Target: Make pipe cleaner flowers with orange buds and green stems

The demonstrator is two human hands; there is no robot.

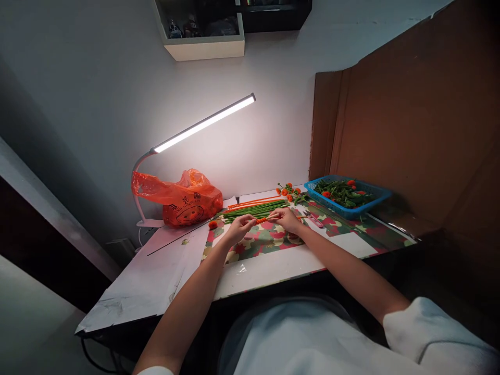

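Between my two hands runs a short orange fuzzy coil, which looks like pipe cleaner wound round a thin pale stick. The fingers of my left hand pinch its left end. My right hand is closed on the stick at the right; its fingertips partly hide it. Just behind my hands lies a row of green pipe-cleaner-like stems, with orange strips beyond them. A round orange pompom flower sits left of my left hand. To the right lies a pink-handled cutting tool.
An orange plastic bag stands at the back left beside a lit desk lamp. At the back right, a blue basket holds green pieces and orange flowers. More orange flowers lie near it. Cardboard walls the right side.
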